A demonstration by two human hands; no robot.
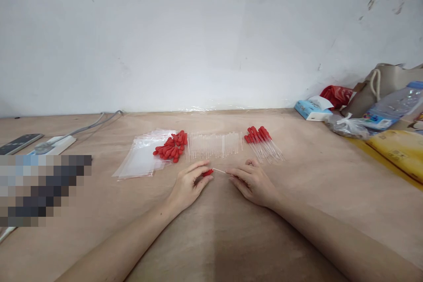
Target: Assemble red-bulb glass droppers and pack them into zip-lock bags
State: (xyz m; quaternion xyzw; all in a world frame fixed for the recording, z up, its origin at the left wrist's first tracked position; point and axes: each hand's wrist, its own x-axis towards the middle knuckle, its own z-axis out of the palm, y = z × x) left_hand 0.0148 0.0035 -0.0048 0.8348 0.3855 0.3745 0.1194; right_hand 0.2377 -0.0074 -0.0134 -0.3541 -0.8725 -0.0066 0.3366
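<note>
Between thumb and fingers, my left hand [191,184] pinches a red rubber bulb [208,172]. My right hand [253,181] grips the far end of a thin clear dropper tube [219,170], whose other end meets the bulb's mouth. How deep the tube sits in the bulb is too small to tell. Beyond my hands lies a row of clear tubes [214,145]. Left of the row is a heap of red bulbs [170,146], partly on clear plastic bags [137,158]. To its right rests a pile of droppers with red bulbs fitted [264,143].
A power strip [61,144] with a grey cable and a remote control [20,142] are at the left, near a blurred-out patch. At the right sit a blue tissue box [313,109], a plastic bottle [398,105], a bag and a yellow packet [398,154]. A wall rises behind the table.
</note>
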